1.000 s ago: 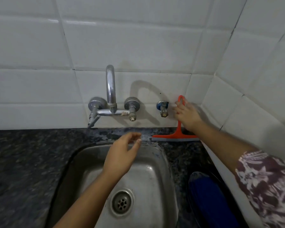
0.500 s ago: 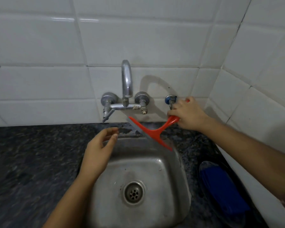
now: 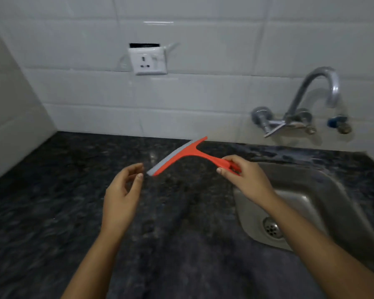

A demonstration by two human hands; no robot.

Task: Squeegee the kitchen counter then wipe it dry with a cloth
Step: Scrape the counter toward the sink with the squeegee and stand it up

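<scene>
My right hand (image 3: 247, 179) grips the handle of a red squeegee (image 3: 183, 155) with a grey rubber blade. The squeegee is held in the air over the dark speckled granite counter (image 3: 63, 201), blade end pointing left and toward the wall. My left hand (image 3: 122, 192) hovers just left of the blade's near tip, fingers apart and curled, holding nothing. No cloth is in view.
A steel sink (image 3: 307, 203) with a drain is set in the counter at the right. Above it a chrome wall tap (image 3: 300, 113) and a small blue valve (image 3: 338, 124) stick out from the white tiles. A white wall socket (image 3: 148, 60) sits above the counter.
My right hand lifted the squeegee off the wall by the tap and carried it left over the counter. My view swung left, and my left hand moved from the sink to the blade tip.
</scene>
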